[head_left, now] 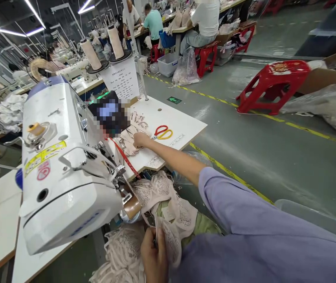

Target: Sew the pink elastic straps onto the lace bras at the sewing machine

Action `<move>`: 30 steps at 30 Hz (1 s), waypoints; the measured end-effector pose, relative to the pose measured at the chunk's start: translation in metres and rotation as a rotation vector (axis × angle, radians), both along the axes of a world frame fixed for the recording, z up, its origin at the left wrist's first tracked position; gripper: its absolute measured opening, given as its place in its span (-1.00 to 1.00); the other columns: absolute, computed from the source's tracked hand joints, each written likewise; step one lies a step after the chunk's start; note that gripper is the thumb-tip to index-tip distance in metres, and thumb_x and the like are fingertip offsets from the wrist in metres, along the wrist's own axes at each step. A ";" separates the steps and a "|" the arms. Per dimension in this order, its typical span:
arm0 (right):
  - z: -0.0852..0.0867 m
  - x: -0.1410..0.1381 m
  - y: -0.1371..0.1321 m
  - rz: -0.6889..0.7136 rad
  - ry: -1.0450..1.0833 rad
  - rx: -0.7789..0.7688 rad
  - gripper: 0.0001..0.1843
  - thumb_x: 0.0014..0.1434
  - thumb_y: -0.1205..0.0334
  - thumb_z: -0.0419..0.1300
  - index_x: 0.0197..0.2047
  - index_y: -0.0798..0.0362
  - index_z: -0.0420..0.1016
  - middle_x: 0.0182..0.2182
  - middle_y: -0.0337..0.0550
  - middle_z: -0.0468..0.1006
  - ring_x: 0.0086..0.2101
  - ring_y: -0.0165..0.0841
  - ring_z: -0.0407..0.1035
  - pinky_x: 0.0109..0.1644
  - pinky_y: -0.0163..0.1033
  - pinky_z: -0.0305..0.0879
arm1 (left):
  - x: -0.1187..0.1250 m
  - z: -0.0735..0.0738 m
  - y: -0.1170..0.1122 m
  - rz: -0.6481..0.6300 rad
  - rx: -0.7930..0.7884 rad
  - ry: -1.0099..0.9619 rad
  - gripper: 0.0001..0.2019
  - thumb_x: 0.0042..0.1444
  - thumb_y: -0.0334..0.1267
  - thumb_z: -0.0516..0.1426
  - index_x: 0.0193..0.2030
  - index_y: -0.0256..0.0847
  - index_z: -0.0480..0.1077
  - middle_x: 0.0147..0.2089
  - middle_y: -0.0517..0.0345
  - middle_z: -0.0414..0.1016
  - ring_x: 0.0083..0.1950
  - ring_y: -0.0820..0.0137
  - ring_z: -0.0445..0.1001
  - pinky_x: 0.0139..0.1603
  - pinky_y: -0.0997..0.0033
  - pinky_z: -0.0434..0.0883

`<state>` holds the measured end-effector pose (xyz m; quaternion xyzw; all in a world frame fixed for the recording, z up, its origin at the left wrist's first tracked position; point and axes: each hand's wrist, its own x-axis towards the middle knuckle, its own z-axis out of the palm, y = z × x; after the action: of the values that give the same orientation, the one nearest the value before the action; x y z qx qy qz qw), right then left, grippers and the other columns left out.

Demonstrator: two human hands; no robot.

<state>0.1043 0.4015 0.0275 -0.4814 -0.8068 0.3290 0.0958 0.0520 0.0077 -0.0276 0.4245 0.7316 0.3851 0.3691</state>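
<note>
My right hand (142, 140) reaches across the white sewing table, its fingers closed on a pile of beige straps (129, 143). Scissors (164, 132) with one red and one yellow handle lie just beside that hand. Low in the view my left hand (155, 251) pinches the edge of a beige lace bra (182, 214) between thumb and fingers. The bra hangs over my lap, against green cloth (204, 226). More lace bras (123, 251) are bunched to the left of my left hand. A white sewing machine (70, 165) stands to the left of both hands.
Two thread cones (115, 42) and a printed sheet (122, 80) stand behind the machine. A red ribbon (125, 157) hangs beside its needle area. A red stool (274, 86) stands on the floor at right. Several co-workers sit farther back.
</note>
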 end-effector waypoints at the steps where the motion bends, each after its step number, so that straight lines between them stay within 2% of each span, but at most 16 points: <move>1: -0.002 0.005 0.000 0.000 0.068 -0.045 -0.71 0.31 0.16 0.21 -0.03 0.20 0.44 -0.14 -0.05 0.51 -0.18 -0.30 0.46 -0.09 -0.12 0.46 | -0.001 -0.001 0.001 -0.006 -0.004 0.020 -0.58 0.22 0.18 0.04 -0.47 -0.10 0.28 -0.50 0.18 0.31 -0.43 0.32 0.32 -0.38 0.35 0.28; 3: -0.006 0.017 -0.007 0.009 0.248 -0.166 -0.78 0.31 0.19 0.19 -0.15 0.22 0.44 -0.34 -0.14 0.50 -0.35 -0.41 0.41 -0.24 -0.28 0.43 | -0.001 -0.002 0.004 0.000 0.018 0.040 -0.64 0.22 0.14 0.06 -0.32 -0.11 0.36 -0.40 0.11 0.45 -0.33 0.27 0.43 -0.29 0.33 0.37; 5: -0.010 0.029 -0.024 0.071 0.436 -0.287 -0.79 0.32 0.18 0.15 -0.23 0.19 0.39 -0.47 -0.24 0.42 -0.47 -0.50 0.32 -0.37 -0.40 0.34 | -0.002 -0.001 0.009 0.027 0.086 0.026 -0.64 0.21 0.09 0.10 -0.05 -0.13 0.38 -0.14 -0.04 0.55 -0.10 0.20 0.52 -0.10 0.27 0.44; 7: -0.017 0.040 -0.054 0.155 0.602 -0.415 -0.77 0.31 0.12 0.15 -0.27 0.12 0.34 -0.49 -0.30 0.38 -0.53 -0.56 0.24 -0.46 -0.47 0.27 | -0.005 0.005 0.015 0.047 0.156 0.005 -0.55 0.19 0.03 0.13 0.13 -0.14 0.33 0.10 -0.14 0.51 0.14 0.16 0.47 0.10 0.21 0.40; 8: -0.021 0.045 -0.072 0.200 0.671 -0.481 -0.74 0.28 0.07 0.17 -0.28 0.10 0.32 -0.47 -0.30 0.39 -0.54 -0.57 0.21 -0.49 -0.48 0.25 | -0.007 0.010 0.018 0.039 0.164 -0.002 -0.55 0.18 0.02 0.14 0.14 -0.14 0.36 0.14 -0.14 0.49 0.18 0.15 0.45 0.15 0.20 0.39; 12: -0.041 0.064 -0.157 0.375 0.849 -0.733 -0.55 0.06 -0.12 0.32 -0.33 0.09 0.33 -0.38 -0.24 0.44 -0.56 -0.59 0.20 -0.53 -0.45 0.22 | -0.019 0.031 0.026 0.014 0.027 -0.111 -0.63 0.19 0.07 0.12 -0.11 -0.15 0.55 -0.02 -0.05 0.58 0.05 0.15 0.51 0.04 0.25 0.42; 14: -0.047 0.071 -0.194 0.438 0.914 -0.862 -0.55 -0.01 -0.08 0.39 -0.33 0.12 0.39 -0.37 -0.22 0.46 -0.52 -0.56 0.26 -0.50 -0.44 0.24 | -0.023 0.038 0.027 -0.014 -0.042 -0.278 -0.59 0.20 0.11 0.09 -0.16 -0.18 0.55 -0.11 -0.02 0.59 -0.05 0.19 0.51 -0.05 0.30 0.42; 16: -0.050 0.076 -0.220 0.454 0.974 -0.954 -0.63 0.00 0.05 0.43 -0.31 0.14 0.46 -0.34 -0.18 0.49 -0.42 -0.50 0.36 -0.37 -0.40 0.31 | -0.022 0.042 0.028 -0.085 -0.086 -0.450 -0.58 0.19 0.13 0.10 -0.28 -0.22 0.53 -0.29 0.05 0.54 -0.26 0.32 0.46 -0.20 0.39 0.39; 18: -0.053 0.080 -0.238 0.377 1.019 -1.006 -0.69 0.00 0.13 0.45 -0.31 0.15 0.50 -0.32 -0.17 0.50 -0.34 -0.45 0.40 -0.24 -0.35 0.36 | -0.019 0.045 0.028 -0.122 -0.111 -0.535 -0.60 0.16 0.11 0.16 -0.40 -0.23 0.47 -0.48 0.19 0.39 -0.45 0.47 0.27 -0.38 0.50 0.28; 20: -0.057 0.084 -0.249 0.288 1.027 -1.064 -0.62 -0.02 0.06 0.46 -0.24 0.13 0.52 -0.28 -0.18 0.50 -0.33 -0.45 0.40 -0.17 -0.32 0.36 | -0.015 0.049 0.027 -0.097 -0.098 -0.508 -0.62 0.15 0.09 0.18 -0.43 -0.23 0.43 -0.53 0.26 0.28 -0.51 0.53 0.13 -0.46 0.54 0.16; 21: -0.059 0.087 -0.253 0.308 1.008 -1.112 -0.53 -0.03 -0.03 0.46 -0.19 0.13 0.52 -0.26 -0.17 0.51 -0.31 -0.43 0.40 -0.13 -0.29 0.36 | -0.014 0.053 0.028 -0.082 -0.074 -0.467 -0.62 0.16 0.08 0.17 -0.44 -0.22 0.42 -0.54 0.27 0.26 -0.50 0.53 0.12 -0.47 0.54 0.14; 23: -0.062 0.092 -0.260 0.458 0.940 -1.177 -0.31 -0.05 -0.28 0.38 -0.08 0.14 0.52 -0.17 -0.10 0.52 -0.21 -0.35 0.41 0.02 -0.20 0.32 | -0.011 0.061 0.029 -0.080 -0.015 -0.342 -0.63 0.19 0.05 0.14 -0.45 -0.21 0.42 -0.53 0.26 0.26 -0.49 0.50 0.15 -0.46 0.53 0.14; 25: -0.060 0.097 -0.264 0.552 0.924 -1.162 -0.16 -0.06 -0.46 0.25 -0.04 0.15 0.53 -0.12 -0.04 0.53 -0.10 -0.27 0.39 0.15 -0.14 0.24 | -0.009 0.070 0.031 -0.119 0.029 -0.199 -0.65 0.21 0.02 0.12 -0.45 -0.20 0.43 -0.54 0.24 0.26 -0.49 0.48 0.17 -0.47 0.50 0.15; 26: -0.057 0.098 -0.265 0.499 0.954 -1.145 -0.16 -0.03 -0.48 0.21 -0.04 0.14 0.54 -0.11 -0.03 0.53 -0.09 -0.27 0.39 0.16 -0.14 0.24 | -0.008 0.074 0.033 -0.154 0.037 -0.145 -0.65 0.22 0.00 0.11 -0.45 -0.20 0.45 -0.55 0.24 0.27 -0.50 0.47 0.19 -0.47 0.50 0.16; 27: -0.053 0.097 -0.265 0.390 0.993 -1.124 -0.21 0.01 -0.45 0.21 -0.04 0.12 0.55 -0.13 -0.05 0.53 -0.13 -0.29 0.40 0.11 -0.16 0.27 | -0.007 0.077 0.035 -0.193 0.038 -0.101 -0.65 0.24 -0.02 0.10 -0.44 -0.20 0.47 -0.55 0.23 0.28 -0.50 0.47 0.20 -0.48 0.49 0.16; 30: -0.037 0.090 -0.254 0.047 1.044 -1.045 -0.46 0.08 -0.21 0.33 -0.11 0.10 0.59 -0.32 -0.16 0.53 -0.36 -0.42 0.38 -0.21 -0.30 0.33 | -0.006 0.081 0.040 -0.309 0.075 0.028 -0.68 0.28 -0.09 0.06 -0.37 -0.16 0.54 -0.53 0.19 0.39 -0.49 0.43 0.31 -0.46 0.47 0.23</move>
<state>0.1945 0.1477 -0.0099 -0.2276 -0.4043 0.8585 0.2183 0.0461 0.0479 0.0531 0.5505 0.6478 0.3450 0.3978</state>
